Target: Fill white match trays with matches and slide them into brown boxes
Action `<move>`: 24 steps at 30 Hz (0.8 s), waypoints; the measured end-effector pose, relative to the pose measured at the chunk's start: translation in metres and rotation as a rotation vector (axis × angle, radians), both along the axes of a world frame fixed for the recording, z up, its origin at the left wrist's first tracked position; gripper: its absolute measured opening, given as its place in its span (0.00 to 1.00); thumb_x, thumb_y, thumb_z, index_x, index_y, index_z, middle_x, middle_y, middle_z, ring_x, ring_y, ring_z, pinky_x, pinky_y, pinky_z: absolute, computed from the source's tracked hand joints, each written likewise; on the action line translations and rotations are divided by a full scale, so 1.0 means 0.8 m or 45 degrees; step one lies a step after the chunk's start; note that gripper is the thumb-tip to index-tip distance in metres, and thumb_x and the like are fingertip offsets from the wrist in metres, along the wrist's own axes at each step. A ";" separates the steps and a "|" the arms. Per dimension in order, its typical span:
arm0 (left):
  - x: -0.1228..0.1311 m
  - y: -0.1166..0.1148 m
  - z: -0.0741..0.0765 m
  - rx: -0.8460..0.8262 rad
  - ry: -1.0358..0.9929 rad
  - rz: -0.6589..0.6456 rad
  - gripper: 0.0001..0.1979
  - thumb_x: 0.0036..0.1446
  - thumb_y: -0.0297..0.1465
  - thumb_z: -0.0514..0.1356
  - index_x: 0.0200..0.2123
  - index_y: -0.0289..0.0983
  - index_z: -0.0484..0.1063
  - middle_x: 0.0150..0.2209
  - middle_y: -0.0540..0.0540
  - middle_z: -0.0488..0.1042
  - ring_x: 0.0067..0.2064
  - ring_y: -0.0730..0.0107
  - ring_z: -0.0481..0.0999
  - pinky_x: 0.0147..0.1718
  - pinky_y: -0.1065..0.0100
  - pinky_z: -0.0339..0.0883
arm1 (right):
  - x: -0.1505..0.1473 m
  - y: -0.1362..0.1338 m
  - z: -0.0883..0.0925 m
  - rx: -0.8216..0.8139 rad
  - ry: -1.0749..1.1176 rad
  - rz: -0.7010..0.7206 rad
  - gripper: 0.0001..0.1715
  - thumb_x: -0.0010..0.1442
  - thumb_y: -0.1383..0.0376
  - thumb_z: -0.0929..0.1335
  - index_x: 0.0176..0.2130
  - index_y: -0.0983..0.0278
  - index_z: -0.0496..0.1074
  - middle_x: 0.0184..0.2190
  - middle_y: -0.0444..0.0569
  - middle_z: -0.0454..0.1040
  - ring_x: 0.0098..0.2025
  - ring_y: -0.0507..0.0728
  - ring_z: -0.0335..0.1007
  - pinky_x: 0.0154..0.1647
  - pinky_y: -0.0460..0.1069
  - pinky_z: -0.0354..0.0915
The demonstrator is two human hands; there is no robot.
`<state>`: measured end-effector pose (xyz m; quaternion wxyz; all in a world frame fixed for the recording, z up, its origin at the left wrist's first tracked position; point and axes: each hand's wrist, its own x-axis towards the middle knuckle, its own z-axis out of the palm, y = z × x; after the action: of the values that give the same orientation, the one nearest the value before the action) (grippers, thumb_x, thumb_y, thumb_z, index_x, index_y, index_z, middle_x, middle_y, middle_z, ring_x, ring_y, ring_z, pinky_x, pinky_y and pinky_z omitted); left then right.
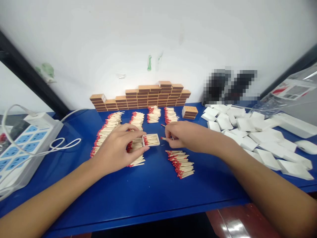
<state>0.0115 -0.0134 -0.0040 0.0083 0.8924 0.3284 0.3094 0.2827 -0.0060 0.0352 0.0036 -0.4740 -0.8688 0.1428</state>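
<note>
White rectangular tray (pixel 152 144): left grip (pixel 116 145) clamped on it, right grip (pixel 184 135) on red-tipped wooden match (pixel 163 138). Filling seems underway, next needing alignment.

- Desk (pixel 153 195), blue
- Matches (pixel 182 165), red-tipped, several piles
- Matchboxes (pixel 146 99), stacked, rear
- Trays (pixel 267 158), white, heaped, right
- Power strip (pixel 31 129), left
- Mouse (pixel 307 146), white, far right

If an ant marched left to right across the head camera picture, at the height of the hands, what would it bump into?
Power strip → left hand → small white tray of matches → right hand → pile of small white boxes.
</note>
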 end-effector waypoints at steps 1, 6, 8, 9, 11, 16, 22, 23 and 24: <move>0.000 0.000 0.000 -0.002 -0.002 0.000 0.18 0.63 0.39 0.68 0.52 0.36 0.80 0.47 0.39 0.80 0.48 0.58 0.80 0.50 0.56 0.73 | 0.004 0.002 0.000 0.031 0.044 -0.008 0.05 0.62 0.66 0.67 0.32 0.61 0.67 0.31 0.46 0.74 0.31 0.54 0.63 0.31 0.50 0.52; -0.001 -0.001 0.000 -0.018 0.004 0.002 0.18 0.63 0.39 0.67 0.52 0.36 0.80 0.47 0.40 0.80 0.49 0.56 0.80 0.50 0.55 0.74 | 0.009 0.001 0.005 0.023 0.247 0.009 0.04 0.62 0.64 0.68 0.33 0.61 0.68 0.30 0.44 0.73 0.30 0.53 0.62 0.31 0.49 0.52; -0.001 0.000 0.000 -0.027 0.004 -0.002 0.18 0.63 0.39 0.67 0.52 0.36 0.80 0.46 0.40 0.80 0.49 0.56 0.80 0.50 0.55 0.74 | 0.004 -0.003 0.007 0.015 0.352 0.056 0.04 0.62 0.64 0.68 0.33 0.61 0.68 0.30 0.43 0.72 0.31 0.52 0.62 0.31 0.49 0.52; -0.001 0.000 0.000 -0.029 0.000 -0.005 0.18 0.63 0.40 0.67 0.52 0.36 0.80 0.46 0.40 0.80 0.49 0.56 0.80 0.50 0.55 0.74 | 0.001 -0.005 0.007 0.013 0.392 0.071 0.04 0.61 0.65 0.68 0.33 0.61 0.68 0.30 0.43 0.72 0.31 0.52 0.62 0.32 0.48 0.53; -0.001 0.001 -0.001 -0.026 -0.005 -0.012 0.18 0.64 0.40 0.67 0.52 0.37 0.80 0.46 0.40 0.80 0.49 0.57 0.80 0.49 0.56 0.74 | -0.006 -0.009 0.006 0.001 0.440 0.098 0.04 0.61 0.67 0.68 0.34 0.61 0.68 0.30 0.42 0.71 0.31 0.51 0.62 0.32 0.48 0.54; 0.000 0.003 -0.003 -0.019 -0.009 -0.036 0.18 0.63 0.39 0.68 0.52 0.36 0.79 0.46 0.40 0.80 0.48 0.57 0.81 0.48 0.56 0.74 | -0.016 -0.010 -0.005 0.020 0.492 0.172 0.05 0.60 0.71 0.69 0.34 0.62 0.68 0.32 0.42 0.71 0.32 0.51 0.62 0.34 0.48 0.54; 0.000 0.002 -0.004 -0.015 -0.011 -0.044 0.17 0.63 0.39 0.68 0.51 0.37 0.80 0.45 0.40 0.81 0.50 0.56 0.80 0.49 0.56 0.74 | -0.023 -0.011 -0.008 0.050 0.479 0.187 0.06 0.60 0.72 0.69 0.35 0.62 0.68 0.32 0.42 0.71 0.31 0.50 0.62 0.34 0.47 0.54; 0.000 0.002 -0.004 -0.019 -0.011 -0.046 0.17 0.62 0.39 0.68 0.51 0.37 0.80 0.45 0.40 0.81 0.50 0.56 0.80 0.49 0.55 0.75 | -0.024 -0.012 -0.007 0.055 0.479 0.181 0.07 0.60 0.72 0.70 0.34 0.62 0.67 0.32 0.41 0.71 0.31 0.50 0.62 0.34 0.47 0.54; 0.001 0.002 -0.004 -0.024 -0.011 -0.047 0.17 0.62 0.39 0.68 0.51 0.37 0.80 0.45 0.40 0.81 0.50 0.56 0.80 0.49 0.55 0.75 | -0.024 -0.012 -0.006 0.059 0.480 0.175 0.07 0.60 0.73 0.70 0.34 0.62 0.67 0.31 0.41 0.71 0.31 0.50 0.62 0.34 0.47 0.54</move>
<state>0.0119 -0.0115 -0.0069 0.0240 0.8968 0.3148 0.3100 0.2635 -0.0159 0.0304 0.1674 -0.3782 -0.8862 0.2089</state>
